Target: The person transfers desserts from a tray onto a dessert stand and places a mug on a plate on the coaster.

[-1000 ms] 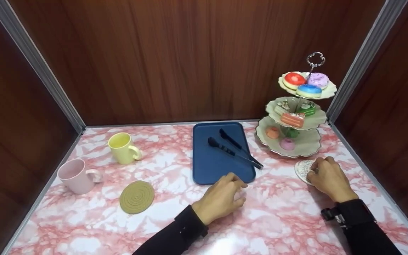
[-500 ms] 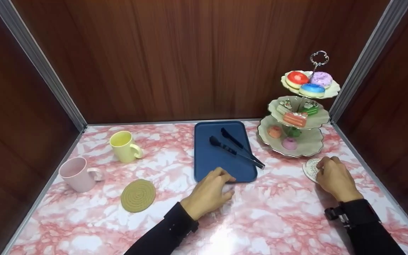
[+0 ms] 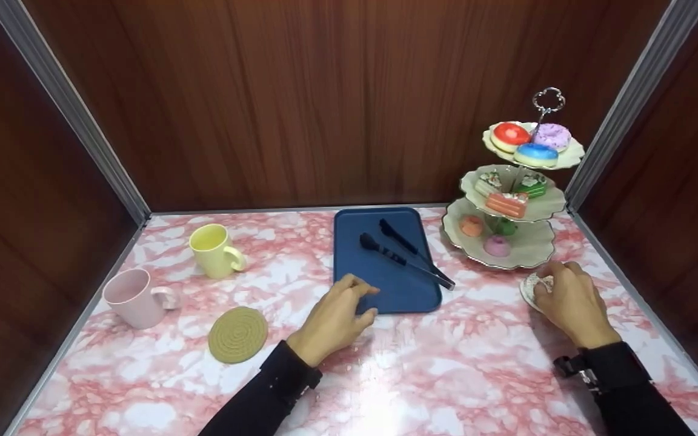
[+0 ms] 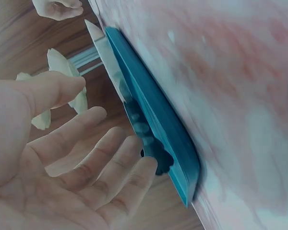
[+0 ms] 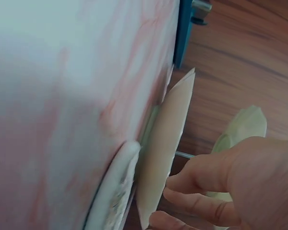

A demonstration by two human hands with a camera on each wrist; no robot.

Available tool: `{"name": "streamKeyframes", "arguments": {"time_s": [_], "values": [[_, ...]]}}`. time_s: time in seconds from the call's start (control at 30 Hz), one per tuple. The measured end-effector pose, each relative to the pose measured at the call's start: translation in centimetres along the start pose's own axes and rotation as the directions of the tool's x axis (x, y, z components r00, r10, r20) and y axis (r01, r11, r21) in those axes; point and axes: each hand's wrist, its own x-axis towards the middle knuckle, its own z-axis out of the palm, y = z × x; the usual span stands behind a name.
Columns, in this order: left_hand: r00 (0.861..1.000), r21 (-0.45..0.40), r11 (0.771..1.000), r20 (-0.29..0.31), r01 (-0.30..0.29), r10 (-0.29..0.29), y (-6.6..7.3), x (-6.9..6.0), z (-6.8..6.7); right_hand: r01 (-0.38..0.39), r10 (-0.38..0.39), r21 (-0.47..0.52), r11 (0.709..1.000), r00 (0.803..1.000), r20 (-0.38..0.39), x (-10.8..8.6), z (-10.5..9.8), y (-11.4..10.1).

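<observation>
My left hand (image 3: 332, 316) hovers at the near left part of the blue tray (image 3: 349, 260), palm down, fingers loosely bent and holding nothing. Black-tipped tongs (image 3: 398, 260) lie spread on the tray, their metal end past its right edge. On the right, my right hand (image 3: 574, 306) is over a round white patterned coaster (image 3: 528, 292), partly covering it. The right wrist view has the thumb and fingers (image 5: 201, 172) near each other, a gap between them and the coaster (image 5: 116, 191); nothing shows in their grasp.
A three-tier stand (image 3: 528, 248) with toy doughnuts, cake slices and small sweets rises behind my right hand. Left of the tray are a yellow mug (image 3: 212, 257), a pink mug (image 3: 137, 306) and a woven round coaster (image 3: 238, 335). Wooden panels (image 3: 264, 109) enclose the table.
My left hand has moved left along the tray's near edge. The right hand has stayed by the white coaster, which has slid slightly right with it and is now more covered.
</observation>
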Motion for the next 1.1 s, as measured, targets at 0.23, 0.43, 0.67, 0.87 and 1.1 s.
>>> {"name": "streamKeyframes", "arguments": {"time_s": [0.23,0.43,0.67,0.87,1.1], "values": [[0.997,0.023,0.998,-0.048,0.057,-0.056,-1.6,-0.1,-1.0,0.057,-0.054,0.04,0.998,0.995,-0.083,-0.2,0.2,-1.9],[0.988,0.041,0.994,-0.124,0.097,-0.092,-3.4,-0.3,-2.0,0.099,-0.091,0.069,0.993,0.99,-0.108,-0.4,0.4,-3.2],[0.971,0.028,0.988,-0.189,0.152,-0.145,-5.5,-0.9,-3.2,0.153,-0.144,0.062,0.986,0.981,-0.132,-0.6,1.1,-4.3],[0.954,0.017,0.984,-0.251,0.175,-0.165,-7.6,-1.4,-4.1,0.226,-0.212,0.067,0.972,0.961,-0.175,-0.9,1.7,-5.3],[0.923,0.012,0.977,-0.33,0.212,-0.197,-9.9,-1.8,-5.8,0.265,-0.249,0.074,0.962,0.953,-0.173,-1.4,2.0,-6.7]]}}
